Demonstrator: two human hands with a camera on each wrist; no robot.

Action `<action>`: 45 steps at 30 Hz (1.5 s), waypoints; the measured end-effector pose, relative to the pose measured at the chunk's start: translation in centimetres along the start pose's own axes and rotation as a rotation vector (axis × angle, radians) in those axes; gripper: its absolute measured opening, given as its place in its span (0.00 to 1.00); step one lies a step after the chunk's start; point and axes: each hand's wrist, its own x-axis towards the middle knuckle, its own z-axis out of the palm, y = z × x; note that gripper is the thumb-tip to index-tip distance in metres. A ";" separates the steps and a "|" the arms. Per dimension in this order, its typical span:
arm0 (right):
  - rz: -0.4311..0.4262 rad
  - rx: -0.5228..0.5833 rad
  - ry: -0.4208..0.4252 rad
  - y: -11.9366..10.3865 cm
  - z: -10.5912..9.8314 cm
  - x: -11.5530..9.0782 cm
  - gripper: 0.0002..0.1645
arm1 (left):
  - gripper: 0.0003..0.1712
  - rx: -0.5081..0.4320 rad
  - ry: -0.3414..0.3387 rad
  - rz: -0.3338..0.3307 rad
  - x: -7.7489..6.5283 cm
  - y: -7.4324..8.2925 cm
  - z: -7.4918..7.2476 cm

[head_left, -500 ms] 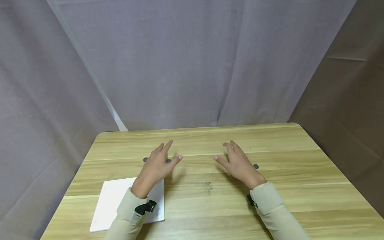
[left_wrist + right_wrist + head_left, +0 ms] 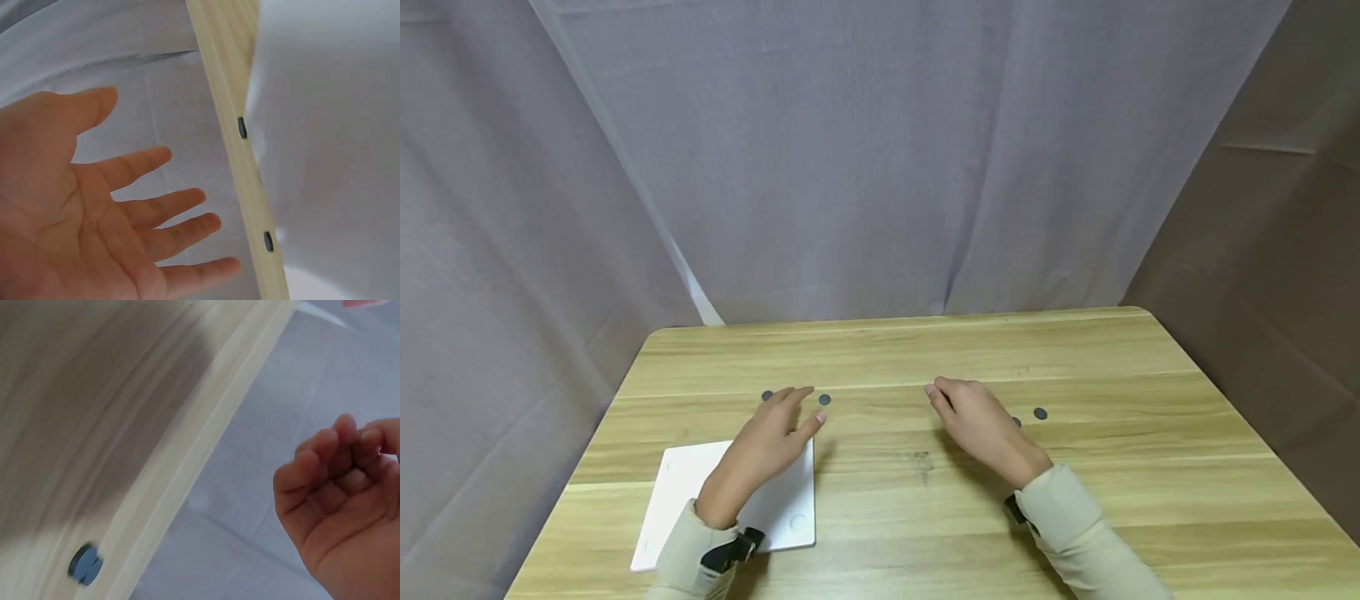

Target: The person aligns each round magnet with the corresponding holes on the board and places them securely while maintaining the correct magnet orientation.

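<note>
Clock read in the head view from the middle of the wood-grain tabletop (image 2: 887, 350), 12 at its far edge. Left hand (image 2: 760, 450) at 9 o'clock, thumb and fingers apart, palm bare. Right hand (image 2: 981, 425) near 2 o'clock, fingers curled in together toward the thumb; the wrist view shows them closed on themselves. Dark discs: a far-left disc (image 2: 767, 395) and an inner-left disc (image 2: 824, 400) at about 10 o'clock, both just beyond the left hand's fingers; a near-right disc (image 2: 1017, 422) and an outer-right disc (image 2: 1040, 413) between 2 and 3, beside the right hand. Obstructions: right hand covers part of the near-right disc; left hand and left sleeve (image 2: 681, 567) cross a white panel (image 2: 797, 500) lying at 8 o'clock, a round mark (image 2: 798, 522) at its near-right corner. Dark smudge (image 2: 922, 457) on the wood between the hands. Grey curtain (image 2: 820, 167) backs the table from 10 to 1 o'clock; brown drape (image 2: 1262, 250) at 2. Black wrist strap (image 2: 730, 550) at the left cuff.
</note>
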 end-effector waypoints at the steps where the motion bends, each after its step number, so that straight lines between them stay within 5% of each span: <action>1: 0.007 0.028 -0.025 -0.3 0.1 0.0 0.26 | 0.33 -0.003 -0.002 -0.006 -0.2 -0.2 -0.1; 11: 0.061 0.326 -0.217 -3.9 2.6 0.5 0.33 | 0.34 0.055 0.028 -0.039 -2.8 -2.8 -1.4; 17: 0.104 0.521 -0.359 -6.0 5.1 0.0 0.27 | 0.36 0.188 -0.004 -0.180 -4.8 -5.1 -2.0; 27: 0.101 0.542 -0.466 -9.1 7.9 -0.2 0.09 | 0.52 0.208 -0.079 -0.312 -5.9 -8.7 -3.6; 33: 0.146 0.566 -0.512 -9.8 10.0 0.0 0.14 | 0.58 0.219 -0.069 -0.324 -5.9 -10.0 -4.0; 45: 0.242 0.721 -0.540 -9.8 11.9 0.7 0.07 | 0.64 0.304 -0.099 -0.303 -5.6 -9.9 -4.1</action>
